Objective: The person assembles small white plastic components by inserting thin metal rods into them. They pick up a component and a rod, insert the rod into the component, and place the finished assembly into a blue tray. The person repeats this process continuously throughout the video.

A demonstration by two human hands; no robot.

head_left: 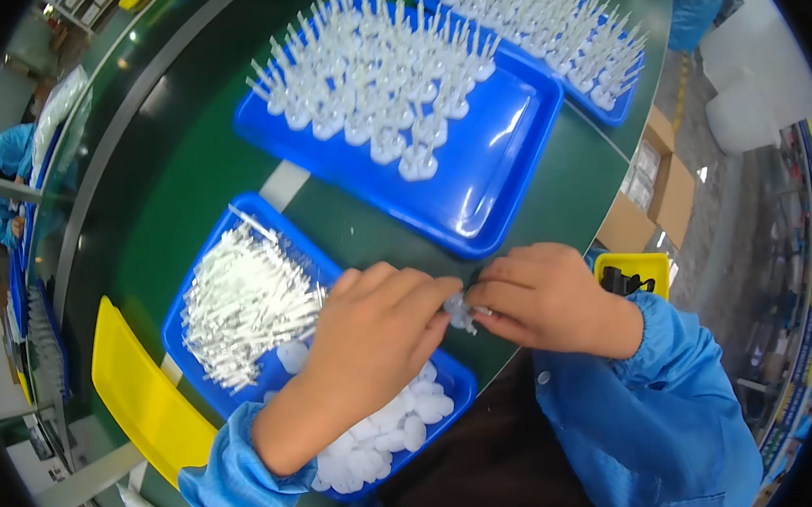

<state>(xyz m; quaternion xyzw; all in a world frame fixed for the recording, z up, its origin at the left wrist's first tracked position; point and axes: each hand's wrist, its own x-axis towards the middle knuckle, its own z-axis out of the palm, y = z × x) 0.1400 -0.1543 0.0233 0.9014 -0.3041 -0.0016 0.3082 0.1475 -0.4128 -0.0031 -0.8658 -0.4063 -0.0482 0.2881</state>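
Observation:
Between the fingertips of both hands is a small translucent plastic piece [459, 314], partly hidden by the fingers. My left hand [373, 325] pinches it from one side, and my right hand [554, 297] pinches it from the other. Below my left arm lies a blue tray [175, 321]. It holds a heap of thin white plastic sticks [243, 300] and a pile of whitish translucent rounded pieces [396, 431]. Ahead stands a larger blue tray [505, 174], with many upright parts [363, 71], each a thin stem on a clear base.
Another blue tray [616, 115] full of upright parts sits at the far right. A yellow tray [141, 398] lies at the left, and a yellow bin [650, 268] with black items at the right. Beyond the green table's edge is a cardboard box [674, 199]. Co-workers in blue are farther off.

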